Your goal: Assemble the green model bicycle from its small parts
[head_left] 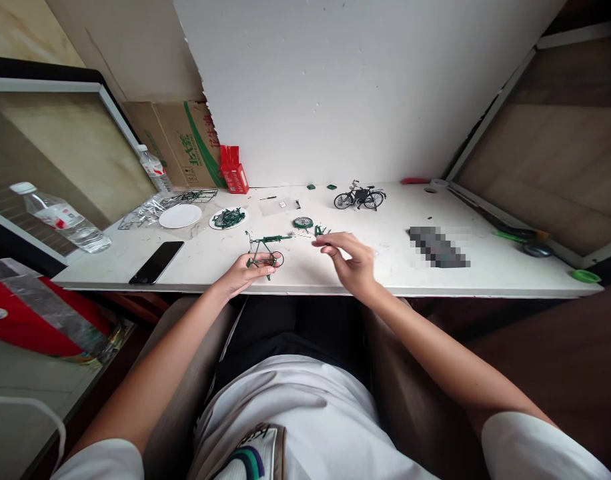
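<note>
My left hand (245, 272) is closed on a green model bicycle frame (271, 239), just above the table's front edge. The frame lies tilted across my fingers, with a dark ring-shaped part at its lower right. To its right, my right hand (350, 259) is raised over the table with thumb and fingertips pinched together. Whatever sits in that pinch is too small to make out. Behind the right fingertips lie a green model wheel (303, 223) and a few small green parts (322, 231).
A finished dark model bicycle (359, 197) stands at the back. Left are a plate of green parts (214, 220), a white plate (180, 216), a phone (157, 262) and water bottles (68, 219). A red box (234, 175) stands by the wall. A blurred-out object (438, 247) lies right.
</note>
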A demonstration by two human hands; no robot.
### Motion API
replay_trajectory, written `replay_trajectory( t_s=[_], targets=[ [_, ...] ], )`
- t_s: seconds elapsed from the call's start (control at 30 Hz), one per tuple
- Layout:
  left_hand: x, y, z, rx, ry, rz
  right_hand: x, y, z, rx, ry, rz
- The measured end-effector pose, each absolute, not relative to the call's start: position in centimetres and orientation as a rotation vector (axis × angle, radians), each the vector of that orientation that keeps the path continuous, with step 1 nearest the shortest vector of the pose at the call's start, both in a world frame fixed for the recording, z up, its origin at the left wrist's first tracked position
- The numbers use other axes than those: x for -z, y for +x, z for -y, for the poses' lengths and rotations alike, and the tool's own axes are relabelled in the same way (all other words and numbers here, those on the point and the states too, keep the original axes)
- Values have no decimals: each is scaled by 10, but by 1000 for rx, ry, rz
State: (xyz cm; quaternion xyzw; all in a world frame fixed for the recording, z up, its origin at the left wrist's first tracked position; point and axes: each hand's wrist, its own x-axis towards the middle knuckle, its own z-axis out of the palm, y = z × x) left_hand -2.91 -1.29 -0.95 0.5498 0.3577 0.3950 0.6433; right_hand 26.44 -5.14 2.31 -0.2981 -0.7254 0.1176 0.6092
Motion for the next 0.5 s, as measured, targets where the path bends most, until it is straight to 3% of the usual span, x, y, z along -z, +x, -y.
replay_trajectory(
  t_s=[0.5],
  targets=[
    [14, -28, 9, -903, 1340, -819, 16, 200, 34, -603, -646, 1663]
  ],
)
